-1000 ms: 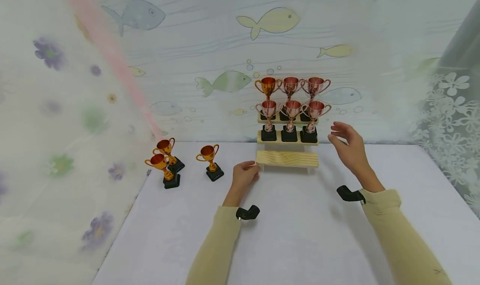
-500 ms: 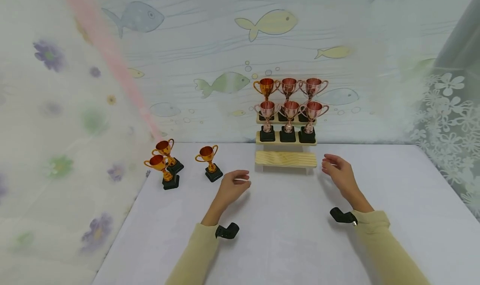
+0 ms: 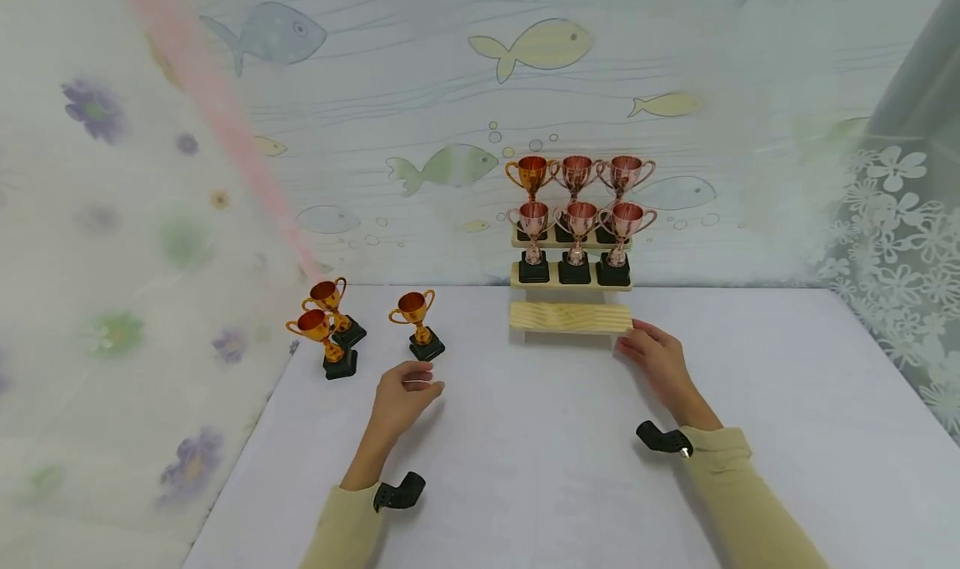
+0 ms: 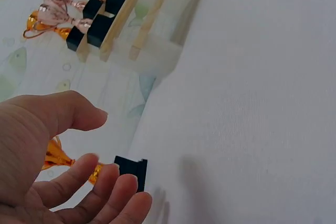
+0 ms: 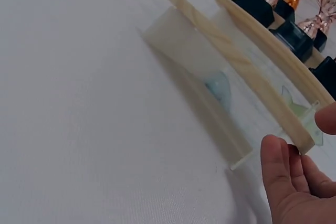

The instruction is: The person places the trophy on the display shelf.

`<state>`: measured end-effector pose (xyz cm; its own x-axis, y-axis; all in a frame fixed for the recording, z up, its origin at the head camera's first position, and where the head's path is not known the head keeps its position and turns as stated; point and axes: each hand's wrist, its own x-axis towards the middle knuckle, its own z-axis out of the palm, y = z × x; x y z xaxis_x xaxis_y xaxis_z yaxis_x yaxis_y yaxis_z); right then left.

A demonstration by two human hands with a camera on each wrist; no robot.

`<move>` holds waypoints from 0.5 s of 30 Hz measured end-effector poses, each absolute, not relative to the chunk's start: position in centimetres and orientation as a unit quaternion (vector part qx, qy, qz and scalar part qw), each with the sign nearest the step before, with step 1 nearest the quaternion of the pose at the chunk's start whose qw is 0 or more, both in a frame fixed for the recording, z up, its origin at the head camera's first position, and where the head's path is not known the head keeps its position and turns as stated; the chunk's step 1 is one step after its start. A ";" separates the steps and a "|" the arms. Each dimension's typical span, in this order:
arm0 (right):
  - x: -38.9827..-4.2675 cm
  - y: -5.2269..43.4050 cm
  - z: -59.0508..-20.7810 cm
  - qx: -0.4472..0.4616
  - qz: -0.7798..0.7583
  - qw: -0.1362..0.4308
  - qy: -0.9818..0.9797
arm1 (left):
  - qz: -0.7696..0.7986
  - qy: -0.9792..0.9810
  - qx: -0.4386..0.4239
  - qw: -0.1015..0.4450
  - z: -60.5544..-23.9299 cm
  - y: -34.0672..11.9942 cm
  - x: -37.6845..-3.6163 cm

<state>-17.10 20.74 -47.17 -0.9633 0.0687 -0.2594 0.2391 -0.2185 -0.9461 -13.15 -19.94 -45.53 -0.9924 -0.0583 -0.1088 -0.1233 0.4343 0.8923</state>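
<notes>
My right hand (image 3: pixel 660 365) touches the right end of the stand's bare lowest wooden step (image 3: pixel 570 317). In the right wrist view its fingertips (image 5: pixel 273 148) lie against that end, while the thumb stands apart. My left hand (image 3: pixel 403 398) hovers just in front of a single gold trophy cup (image 3: pixel 412 309) on a black base. Its fingers are loosely bent with nothing between them, and in the left wrist view they partly hide this gold trophy (image 4: pixel 56 155). Three rose-gold trophies (image 3: pixel 576 219) fill the middle step. Behind them, the top step bears one gold trophy (image 3: pixel 532 169) and two rose-gold ones.
Two more gold trophies (image 3: pixel 313 326) stand close together at the table's left edge. The stepped stand sits near the back of the white-covered table (image 3: pixel 555 469), before a fish-patterned curtain (image 3: pixel 420 77). A floral curtain (image 3: pixel 112 302) hangs along the left side.
The left hand has left the lowest step's left end and moved left and nearer to the single gold trophy. The right hand has come down and inward to the step's right end.
</notes>
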 end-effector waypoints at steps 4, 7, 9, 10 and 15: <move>-17.2 20.4 -47.0 0.155 -0.791 0.053 0.589 | 0.548 0.832 -0.092 -0.006 -45.2 -21.1 -13.1; -17.4 20.2 -46.8 0.173 -0.803 0.053 0.568 | 0.566 0.818 -0.097 -0.032 -45.1 -21.7 -13.6; -17.4 20.1 -46.8 0.180 -0.807 0.055 0.559 | 0.578 0.809 -0.093 -0.042 -45.1 -22.0 -14.0; -17.4 20.1 -46.8 0.182 -0.810 0.056 0.555 | 0.583 0.806 -0.090 -0.042 -45.2 -22.1 -14.2; -17.5 20.2 -46.7 0.185 -0.812 0.065 0.550 | 0.603 0.792 -0.084 -0.043 -45.4 -22.3 -15.5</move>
<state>-17.51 20.23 -46.75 -0.9228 0.0982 -0.3725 0.3094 -0.3875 -0.8684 -15.48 -22.34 -45.42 -0.9821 -0.1856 -0.0326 -0.0808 0.2580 0.9628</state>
